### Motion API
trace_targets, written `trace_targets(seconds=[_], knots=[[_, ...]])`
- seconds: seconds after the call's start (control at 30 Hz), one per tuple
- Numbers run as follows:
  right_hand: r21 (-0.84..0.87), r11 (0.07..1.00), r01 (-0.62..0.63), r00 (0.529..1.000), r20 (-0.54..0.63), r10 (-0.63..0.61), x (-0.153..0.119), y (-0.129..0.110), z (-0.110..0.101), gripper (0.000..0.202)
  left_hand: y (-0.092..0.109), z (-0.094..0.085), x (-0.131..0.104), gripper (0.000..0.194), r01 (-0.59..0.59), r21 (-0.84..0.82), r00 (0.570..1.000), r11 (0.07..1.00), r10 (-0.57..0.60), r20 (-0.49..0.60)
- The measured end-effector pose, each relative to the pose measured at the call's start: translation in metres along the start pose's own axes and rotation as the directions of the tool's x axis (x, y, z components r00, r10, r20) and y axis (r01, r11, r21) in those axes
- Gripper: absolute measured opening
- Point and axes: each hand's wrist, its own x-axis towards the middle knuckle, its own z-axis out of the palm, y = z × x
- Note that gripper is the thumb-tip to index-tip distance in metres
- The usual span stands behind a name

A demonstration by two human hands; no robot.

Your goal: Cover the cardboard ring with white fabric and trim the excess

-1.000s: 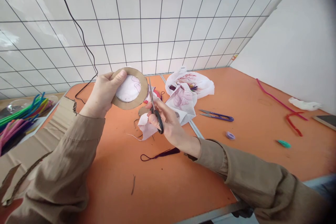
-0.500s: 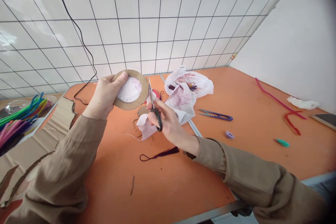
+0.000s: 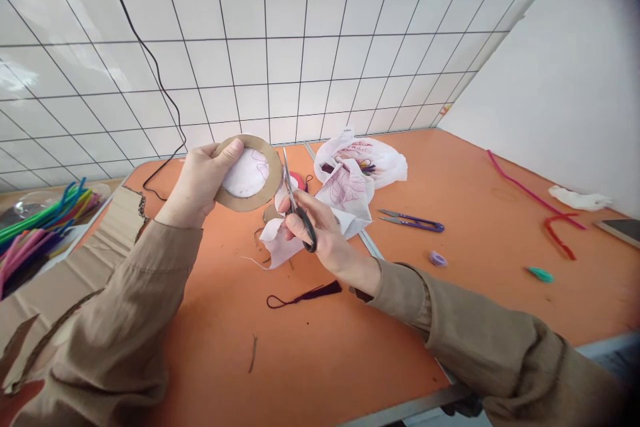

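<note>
My left hand [image 3: 207,170] is closed on the left edge of a cardboard ring [image 3: 273,177], thumb on its face. White fabric [image 3: 243,177] with faint pink lines fills the ring's opening. My right hand [image 3: 320,230] grips black-handled scissors [image 3: 303,223], whose blades point up beside the ring's right edge. Whether the blades are cutting anything I cannot tell. Below the scissors a white cloth scrap [image 3: 281,243] lies on the table. A dark purple tassel [image 3: 315,292] rests nearer to me.
A white plastic bag [image 3: 385,157] and a drawn-on cloth [image 3: 347,190] lie behind my right hand. Thread snips [image 3: 413,220], a lilac roll [image 3: 438,258] and a green piece [image 3: 540,274] are to the right. Corrugated cardboard [image 3: 83,260] and pipe cleaners [image 3: 37,233] lie left.
The scissors have tilted slightly, their handle shifting a little to the right and down. My left hand and the ring have barely moved.
</note>
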Motion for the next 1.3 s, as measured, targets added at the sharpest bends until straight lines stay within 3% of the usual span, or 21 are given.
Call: trace_targets(seconds=[0.37, 0.6, 0.97, 1.3], knots=[[-0.033, 0.999, -0.011, 0.999, -0.031, 0.010, -0.001, 0.000, 0.000, 0.034, 0.000, 0.000, 0.000, 0.034, -0.012, 0.007, 1.000, 1.000, 0.012, 0.003], [0.039, 0.999, 0.037, 0.999, 0.031, -0.038, 0.000, -0.003, 0.000, 0.040, -0.001, 0.000, 0.000, 0.033, -0.013, -0.004, 1.000, 1.000, 0.013, 0.024], [0.009, 1.000, -0.021, 1.000, -0.021, 0.021, 0.000, 0.006, -0.001, 0.031, -0.002, -0.001, 0.001, 0.033, -0.007, -0.006, 1.000, 1.000, 0.007, 0.003], [0.041, 0.999, -0.009, 0.999, 0.036, 0.007, 0.001, -0.005, -0.002, 0.042, -0.002, -0.001, 0.001, 0.032, -0.012, 0.009, 0.999, 1.000, 0.012, 0.032]])
